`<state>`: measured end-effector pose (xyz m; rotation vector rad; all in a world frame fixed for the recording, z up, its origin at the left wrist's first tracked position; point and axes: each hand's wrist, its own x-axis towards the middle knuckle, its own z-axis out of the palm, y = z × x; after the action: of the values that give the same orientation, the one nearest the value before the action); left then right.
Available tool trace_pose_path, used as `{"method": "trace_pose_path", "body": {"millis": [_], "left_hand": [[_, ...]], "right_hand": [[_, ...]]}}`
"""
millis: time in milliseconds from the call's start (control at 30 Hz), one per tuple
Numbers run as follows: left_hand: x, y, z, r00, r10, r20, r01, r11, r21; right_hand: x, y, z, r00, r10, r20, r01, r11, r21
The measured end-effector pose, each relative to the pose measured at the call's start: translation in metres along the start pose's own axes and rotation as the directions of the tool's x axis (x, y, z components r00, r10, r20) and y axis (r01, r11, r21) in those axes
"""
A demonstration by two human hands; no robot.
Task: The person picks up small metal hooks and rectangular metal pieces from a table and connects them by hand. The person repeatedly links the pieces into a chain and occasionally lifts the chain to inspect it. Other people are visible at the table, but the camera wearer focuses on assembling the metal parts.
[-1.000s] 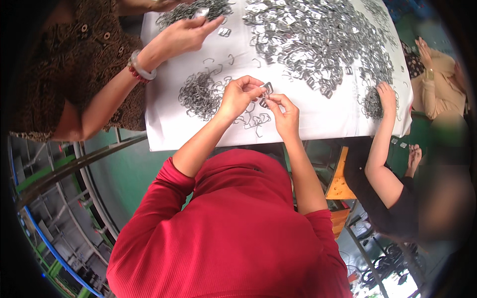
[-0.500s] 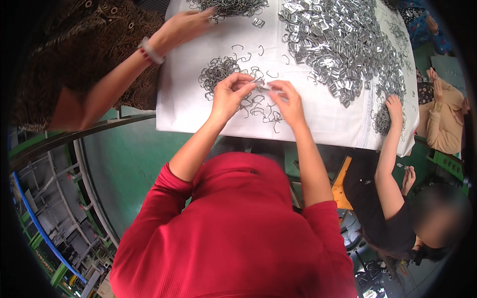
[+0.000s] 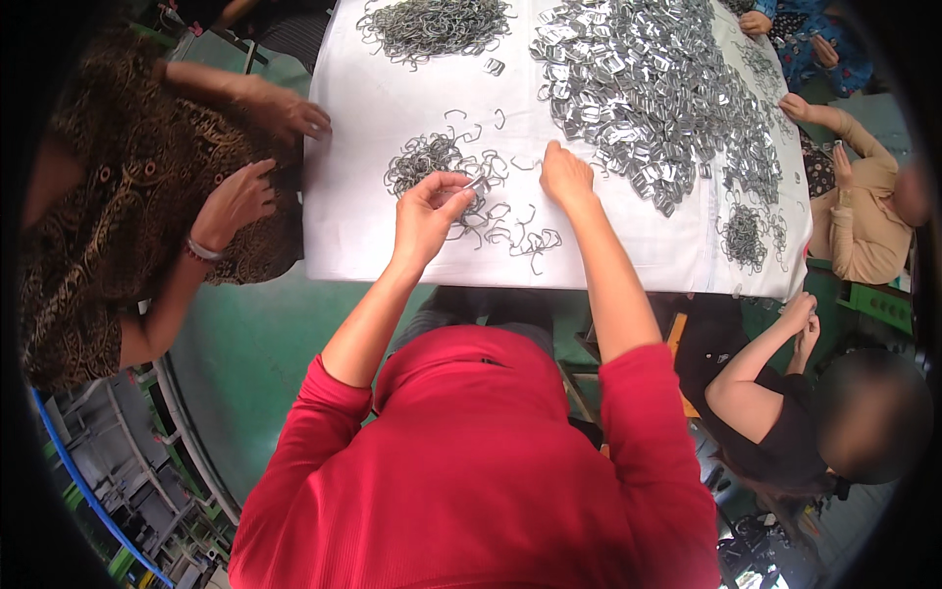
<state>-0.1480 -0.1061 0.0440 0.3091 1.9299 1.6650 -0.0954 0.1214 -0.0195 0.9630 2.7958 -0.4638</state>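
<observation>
Between the thumb and forefinger of my left hand [image 3: 424,224] is a small shiny metal piece [image 3: 476,184], held just above the bent wires. Its exact shape is too small to make out. My right hand [image 3: 569,179] is at the tabletop with its fingers closed and pointing away from me; whatever they may pinch is hidden. A bent wire hook [image 3: 523,163] lies just left of those fingertips. Next to my left hand is a heap of bent wire hooks [image 3: 420,162], and loose wire hooks [image 3: 535,239] are scattered between my hands and the near edge.
A large pile of flat silver buckles [image 3: 628,88] covers the right of the white-covered table [image 3: 363,245]. Farther off sits another wire heap [image 3: 437,27], with one stray buckle [image 3: 493,66]. Co-workers' hands [image 3: 235,201] are at the left, and a person in black [image 3: 751,407] sits at the right.
My hands have parted: the left drew back left with the metal piece, the right turned and closed near the buckle pile. The co-workers at left and right have pulled their hands off the table.
</observation>
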Motion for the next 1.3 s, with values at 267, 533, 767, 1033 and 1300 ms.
{"method": "trace_pose_path", "body": {"millis": [267,533,767,1033,1300], "left_hand": [[0.006,0.016,0.045,0.981,0.045,0.189,-0.059,0.996,0.068],[0.009,0.039,0.094,0.949,0.189,0.254,-0.214,0.974,0.074],[0.026,0.041,0.127,0.808,0.456,0.372,-0.524,0.845,0.103],[0.125,0.006,0.204,0.754,0.578,0.311,-0.64,0.542,0.545],[0.134,0.009,0.199,0.842,0.24,0.483,-0.537,0.457,0.709]], "right_hand": [[-0.107,-0.003,-0.054,0.987,0.121,-0.109,0.075,0.262,0.962],[-0.122,-0.002,-0.076,0.935,0.274,-0.227,0.215,0.073,0.974],[-0.129,0.024,-0.073,0.82,0.38,-0.429,0.426,0.095,0.9],[-0.133,0.053,-0.084,0.782,0.39,-0.486,0.454,0.178,0.873],[-0.143,0.058,-0.065,0.804,0.368,-0.468,0.419,0.209,0.884]]}}
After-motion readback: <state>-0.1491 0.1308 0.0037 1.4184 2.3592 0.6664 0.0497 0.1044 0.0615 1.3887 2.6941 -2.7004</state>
